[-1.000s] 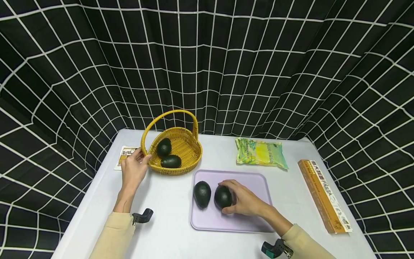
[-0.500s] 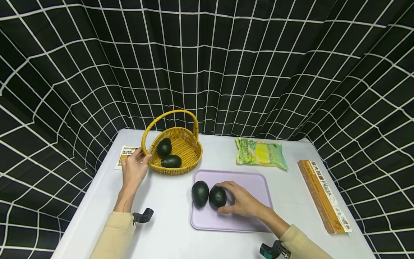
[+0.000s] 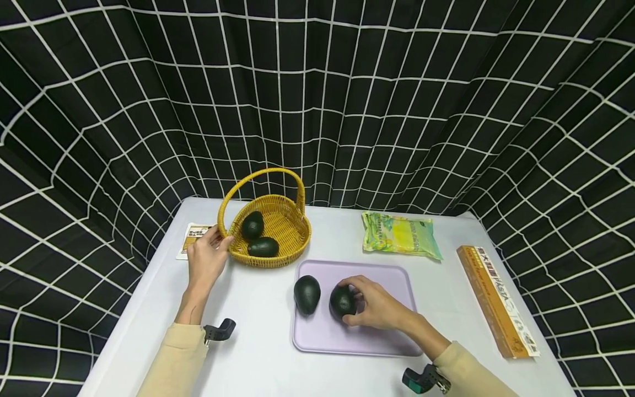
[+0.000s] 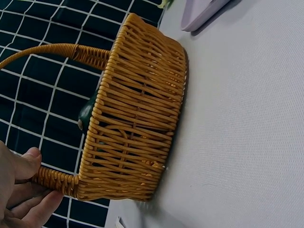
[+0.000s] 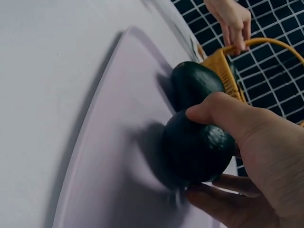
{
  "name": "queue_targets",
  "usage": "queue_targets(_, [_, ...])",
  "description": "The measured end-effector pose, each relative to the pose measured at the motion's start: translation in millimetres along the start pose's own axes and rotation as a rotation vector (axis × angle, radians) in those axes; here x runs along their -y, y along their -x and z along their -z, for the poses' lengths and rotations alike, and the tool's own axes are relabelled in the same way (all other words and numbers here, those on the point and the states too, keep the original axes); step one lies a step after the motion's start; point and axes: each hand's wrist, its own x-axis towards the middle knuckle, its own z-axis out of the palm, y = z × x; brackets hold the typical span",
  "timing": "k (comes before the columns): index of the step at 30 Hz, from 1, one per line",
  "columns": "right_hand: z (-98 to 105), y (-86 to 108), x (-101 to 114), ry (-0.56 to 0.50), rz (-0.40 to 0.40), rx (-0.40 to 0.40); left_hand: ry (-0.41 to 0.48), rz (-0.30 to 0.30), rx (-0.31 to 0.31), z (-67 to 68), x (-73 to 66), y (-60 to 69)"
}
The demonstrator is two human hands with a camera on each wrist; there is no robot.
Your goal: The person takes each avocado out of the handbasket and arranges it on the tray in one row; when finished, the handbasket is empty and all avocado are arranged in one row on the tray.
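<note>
Head: left hand [image 3: 207, 259] grips the basket's [image 3: 270, 261] handle [image 3: 273, 170], far left on the desk [image 3: 253, 347]; right hand [image 3: 374, 303] grasps an avocado [image 3: 341, 303] over the nearer tray [image 3: 389, 281]. Left wrist: handle pinched at its base. Right wrist: second avocado [image 5: 195, 83] lies left.

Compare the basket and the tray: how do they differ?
The basket is yellow and woven; the tray is pale purple and flat. The basket has an arched handle; the tray has none. The left hand grips the basket's handle; the tray is not gripped. Both are on the white table.
</note>
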Motion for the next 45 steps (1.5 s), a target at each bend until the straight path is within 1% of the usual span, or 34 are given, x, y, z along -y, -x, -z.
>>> queue_targets(3, [1.7, 0.2, 0.1, 0.026, 0.007, 0.001, -0.002, 0.006, -0.005, 0.5, -0.1, -0.7])
queue_targets(9, [0.6, -0.7, 2.4, 0.071, 0.019, 0.003, -0.004, -0.001, -0.006, 0.2, -0.4, -0.6])
queue_targets(15, [-0.3, -1.1, 2.4, 0.068, 0.004, -0.008, -0.001, 0.001, -0.006, -0.5, -0.4, 0.0])
queue_targets(24, [-1.0, 0.4, 2.4, 0.059, -0.021, 0.001, -0.010, 0.020, -0.001, -0.8, -0.4, 0.9])
queue_targets(29, [2.7, -3.2, 8.0, 0.058, -0.059, -0.014, -0.007, 0.016, -0.003, -1.6, 0.0, 0.3])
queue_targets(32, [8.2, -11.7, 17.8, 0.027, -0.090, -0.052, -0.015, 0.017, -0.002, -1.5, 0.1, -0.1])
queue_targets(37, [22.5, -36.5, 42.8, -0.037, -0.107, -0.111, -0.012, 0.004, -0.009, -1.3, -0.2, -0.1])
queue_targets(40, [32.1, -55.8, 59.7, -0.056, -0.112, -0.091, -0.012, -0.005, -0.013, -1.5, 0.1, 0.4])
queue_targets(45, [42.6, -91.4, 83.2, -0.041, -0.106, -0.005, -0.022, 0.007, -0.003, -1.8, -0.3, 1.1])
